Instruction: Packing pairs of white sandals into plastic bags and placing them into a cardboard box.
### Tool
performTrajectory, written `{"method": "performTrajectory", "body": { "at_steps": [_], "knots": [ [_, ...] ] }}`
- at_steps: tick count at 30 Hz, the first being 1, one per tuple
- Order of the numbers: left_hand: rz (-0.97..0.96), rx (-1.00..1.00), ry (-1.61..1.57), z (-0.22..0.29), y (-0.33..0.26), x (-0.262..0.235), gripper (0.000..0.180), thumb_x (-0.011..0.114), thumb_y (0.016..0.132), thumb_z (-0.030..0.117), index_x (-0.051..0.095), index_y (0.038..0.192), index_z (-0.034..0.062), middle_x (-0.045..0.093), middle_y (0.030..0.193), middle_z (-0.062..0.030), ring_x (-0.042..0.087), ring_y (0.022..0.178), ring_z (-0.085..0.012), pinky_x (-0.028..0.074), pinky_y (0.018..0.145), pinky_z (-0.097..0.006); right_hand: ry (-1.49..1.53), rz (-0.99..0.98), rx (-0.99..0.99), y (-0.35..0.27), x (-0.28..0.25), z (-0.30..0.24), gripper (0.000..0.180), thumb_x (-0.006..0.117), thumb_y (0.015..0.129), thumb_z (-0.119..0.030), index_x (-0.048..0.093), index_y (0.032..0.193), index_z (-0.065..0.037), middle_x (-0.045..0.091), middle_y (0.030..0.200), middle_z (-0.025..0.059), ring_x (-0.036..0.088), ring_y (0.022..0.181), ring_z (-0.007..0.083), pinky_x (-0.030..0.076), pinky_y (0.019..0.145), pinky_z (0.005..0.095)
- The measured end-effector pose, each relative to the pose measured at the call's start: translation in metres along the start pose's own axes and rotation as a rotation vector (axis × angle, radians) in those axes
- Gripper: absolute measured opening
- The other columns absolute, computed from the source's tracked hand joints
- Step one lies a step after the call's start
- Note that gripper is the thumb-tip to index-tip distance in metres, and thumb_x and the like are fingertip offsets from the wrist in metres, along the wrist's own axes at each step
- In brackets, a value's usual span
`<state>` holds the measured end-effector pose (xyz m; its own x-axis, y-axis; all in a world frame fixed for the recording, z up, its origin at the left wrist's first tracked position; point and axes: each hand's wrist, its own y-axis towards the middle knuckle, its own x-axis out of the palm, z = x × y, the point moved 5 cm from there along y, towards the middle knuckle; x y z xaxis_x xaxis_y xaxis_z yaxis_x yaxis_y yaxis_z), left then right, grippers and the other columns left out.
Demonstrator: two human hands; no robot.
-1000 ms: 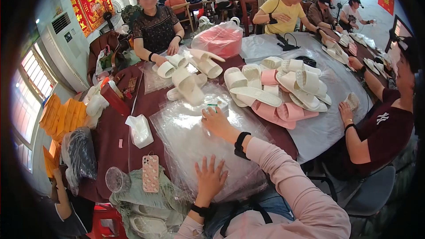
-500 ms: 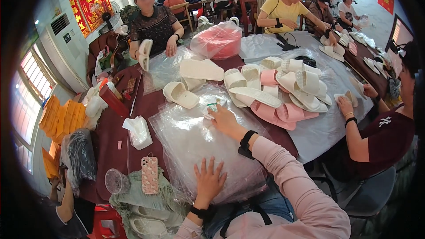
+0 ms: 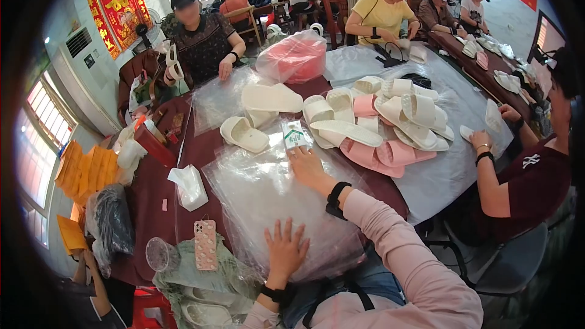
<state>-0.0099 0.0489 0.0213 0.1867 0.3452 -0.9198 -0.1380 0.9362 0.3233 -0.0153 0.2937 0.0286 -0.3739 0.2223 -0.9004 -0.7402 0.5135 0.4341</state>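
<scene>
The left hand (image 3: 285, 248) lies flat and spread on the stack of clear plastic bags (image 3: 268, 198) on the bench (image 3: 152, 189). The right hand (image 3: 309, 167) reaches forward, fingers touching a small green-and-white packet (image 3: 294, 135) beside the slippers (image 3: 365, 125). Picking it up seems to call for closing the fingers.

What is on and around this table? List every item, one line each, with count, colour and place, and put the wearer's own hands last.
clear plastic bags: a stack, transparent, table in front of the wearer
small card: one, white and green, far edge of the stack
white slippers: many, cream, mid-table pile
pink slippers: several, pink, right part of the pile
bagged bundle: one, pinkish red in clear plastic, far side
phone: one, pink patterned case, near left
tissue pack: one, white, left of the stack
co-workers: several, seated around the tables
left hand: flat on the stack's near edge
right hand: black wristband, fingertips at the small card
</scene>
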Motion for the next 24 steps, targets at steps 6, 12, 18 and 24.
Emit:
{"method": "performTrajectory", "body": {
  "at_steps": [6, 12, 18, 24],
  "knots": [
    [0.000, 0.007, 0.013, -0.001, 0.000, 0.003, 0.045, 0.064, 0.082, 0.033, 0.058, 0.125, 0.0196, 0.045, 0.139, -0.0136, 0.036, 0.129, -0.0413, 0.019, 0.104, -0.065, -0.011, -0.049, 0.063, -0.011, 0.007, 0.004, 0.055, 0.057, 0.086, -0.028, 0.046, 0.136, -0.007, 0.045, 0.140, 0.0142, 0.044, 0.127, 0.0317, 0.040, 0.096, 0.0467],
    [-0.001, 0.003, 0.013, -0.001, -0.001, 0.001, 0.044, 0.064, 0.081, 0.032, 0.059, 0.123, 0.0194, 0.046, 0.138, -0.0137, 0.036, 0.129, -0.0414, 0.018, 0.106, -0.065, 0.120, -0.115, 0.049, -0.046, -0.040, 0.007, 0.055, 0.058, 0.086, -0.030, 0.046, 0.135, -0.009, 0.044, 0.140, 0.0153, 0.044, 0.126, 0.0338, 0.038, 0.098, 0.0496],
    [0.006, -0.024, 0.010, -0.006, -0.007, -0.001, 0.042, 0.064, 0.082, 0.032, 0.060, 0.122, 0.0176, 0.046, 0.137, -0.0153, 0.036, 0.128, -0.0424, 0.016, 0.106, -0.064, 0.430, 0.387, 0.556, -0.063, -0.131, 0.112, 0.065, 0.061, 0.086, -0.024, 0.034, 0.138, 0.004, 0.040, 0.141, 0.0222, 0.039, 0.128, 0.0395, 0.033, 0.103, 0.0490],
    [0.006, 0.019, 0.010, 0.004, 0.003, 0.003, 0.042, 0.062, 0.084, 0.034, 0.060, 0.122, 0.0163, 0.047, 0.136, -0.0175, 0.036, 0.128, -0.0436, 0.017, 0.106, -0.065, -0.092, 0.917, 0.859, -0.126, -0.163, 0.287, 0.083, 0.066, 0.083, -0.030, 0.022, 0.143, 0.007, 0.031, 0.142, 0.0341, 0.031, 0.135, 0.0419, 0.025, 0.111, 0.0459]
  ]
}}
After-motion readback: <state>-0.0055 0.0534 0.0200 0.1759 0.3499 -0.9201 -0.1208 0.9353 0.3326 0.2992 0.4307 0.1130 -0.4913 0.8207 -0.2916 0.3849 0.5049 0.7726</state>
